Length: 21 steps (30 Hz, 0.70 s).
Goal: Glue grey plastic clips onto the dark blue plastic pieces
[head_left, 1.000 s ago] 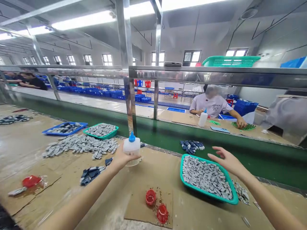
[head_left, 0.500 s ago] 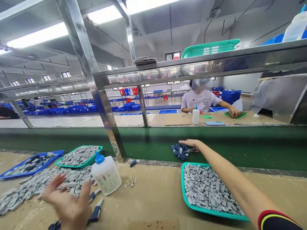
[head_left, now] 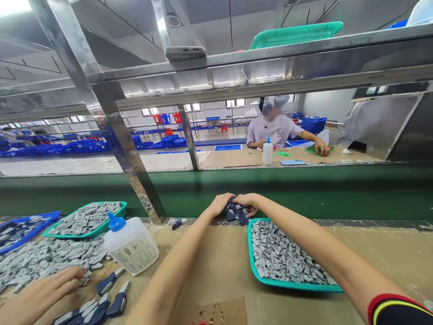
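Observation:
Both of my arms stretch forward to the edge of the green belt. My left hand (head_left: 220, 204) and my right hand (head_left: 249, 201) meet around a heap of dark blue and grey plastic pieces (head_left: 236, 215), fingers curled about it from both sides. The fingertips are partly hidden behind the heap. Just below my right forearm stands a green basket (head_left: 251, 253) full of small grey plastic pieces (head_left: 287, 255). At the lower left, another person's hand (head_left: 50, 289) lies by loose grey pieces (head_left: 64, 253), near several dark blue pieces with grey tips (head_left: 118, 301).
A white bottle with a blue cap (head_left: 131, 246) stands left of my left arm. Behind it are a green basket (head_left: 123, 208) and a blue tray (head_left: 56, 216). A metal post (head_left: 131, 176) and overhead shelf (head_left: 216, 74) frame the belt (head_left: 321, 198). Opposite sits a co-worker (head_left: 274, 131).
My left hand has come forward to join my right hand at the dark blue heap, which is now nearer the table edge. Another person's hand shows at lower left. The view has shifted.

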### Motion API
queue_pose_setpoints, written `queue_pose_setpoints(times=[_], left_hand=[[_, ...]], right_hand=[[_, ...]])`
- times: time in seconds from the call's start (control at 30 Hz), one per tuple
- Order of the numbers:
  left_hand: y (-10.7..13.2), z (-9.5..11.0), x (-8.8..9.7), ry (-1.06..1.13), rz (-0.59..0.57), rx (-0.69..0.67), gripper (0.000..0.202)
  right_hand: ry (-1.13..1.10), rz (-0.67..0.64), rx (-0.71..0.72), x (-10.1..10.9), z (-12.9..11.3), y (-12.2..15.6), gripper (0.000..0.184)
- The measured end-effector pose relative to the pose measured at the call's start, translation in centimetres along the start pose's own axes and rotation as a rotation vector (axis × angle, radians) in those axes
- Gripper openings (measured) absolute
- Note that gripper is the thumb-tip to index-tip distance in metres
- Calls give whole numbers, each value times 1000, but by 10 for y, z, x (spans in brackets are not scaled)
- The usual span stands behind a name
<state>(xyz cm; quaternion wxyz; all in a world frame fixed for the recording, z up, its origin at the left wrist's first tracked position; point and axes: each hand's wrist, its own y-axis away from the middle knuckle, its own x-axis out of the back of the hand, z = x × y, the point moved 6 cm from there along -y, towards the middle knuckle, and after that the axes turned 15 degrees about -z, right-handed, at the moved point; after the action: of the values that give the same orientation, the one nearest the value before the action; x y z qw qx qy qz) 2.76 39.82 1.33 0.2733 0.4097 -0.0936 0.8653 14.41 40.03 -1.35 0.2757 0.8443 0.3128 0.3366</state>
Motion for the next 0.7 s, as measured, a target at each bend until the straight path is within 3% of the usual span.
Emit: queue_pose_setpoints(times=[0.17, 0.33, 0.4, 0.5, 0.6, 0.7], left_hand=[[29, -10, -10, 72, -44, -37, 34], [76, 9, -18, 79, -43, -48, 49], [92, 19, -21, 53, -80, -51, 49], [108, 30, -19, -10, -95, -56, 45], [110, 41, -14, -93, -66, -81, 35], [96, 53, -21, -174, -100, -139, 34]], right_hand=[[55, -123, 102, -34, -10, 21, 35], [175, -194, 233, -46, -17, 55, 34], [234, -131, 315, -35, -15, 76, 27], [338, 85, 396, -10, 2, 114, 29], [459, 249, 335, 3, 36, 139, 37], [532, 362, 207, 0, 69, 146, 38]])
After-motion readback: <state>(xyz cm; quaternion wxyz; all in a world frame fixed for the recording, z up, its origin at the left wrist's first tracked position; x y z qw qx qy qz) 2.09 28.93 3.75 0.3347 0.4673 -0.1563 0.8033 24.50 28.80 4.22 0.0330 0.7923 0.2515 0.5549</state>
